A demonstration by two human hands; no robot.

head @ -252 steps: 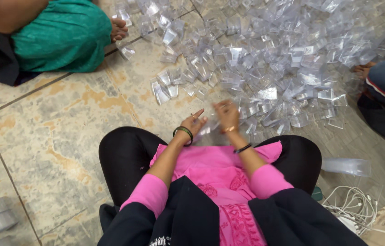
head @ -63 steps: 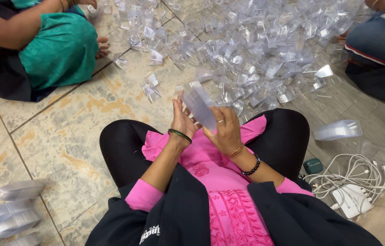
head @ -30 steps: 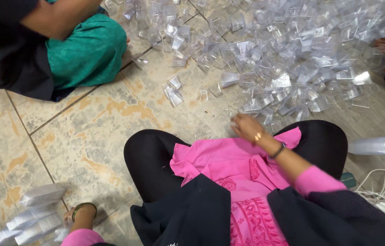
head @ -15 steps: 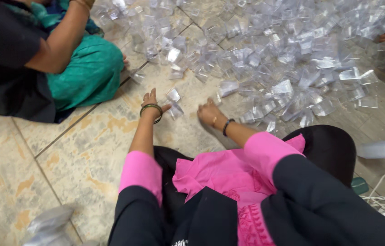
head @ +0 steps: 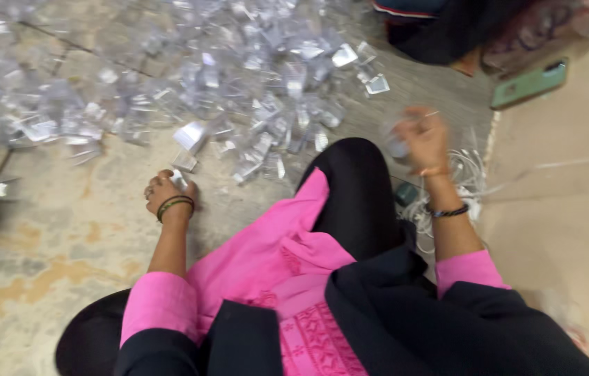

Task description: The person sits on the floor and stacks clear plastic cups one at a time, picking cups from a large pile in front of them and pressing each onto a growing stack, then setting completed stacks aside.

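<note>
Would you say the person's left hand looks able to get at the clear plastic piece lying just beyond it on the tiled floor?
Probably yes: the left hand rests on the tiled floor right beside the clear plastic piece, and nothing lies between them.

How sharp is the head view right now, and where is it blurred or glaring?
Head view: motion blur throughout, worst on the raised right hand; left hand on the floor reads clearer; clear plastic pieces smear into bright glare, so single pieces are hard to separate.
</note>
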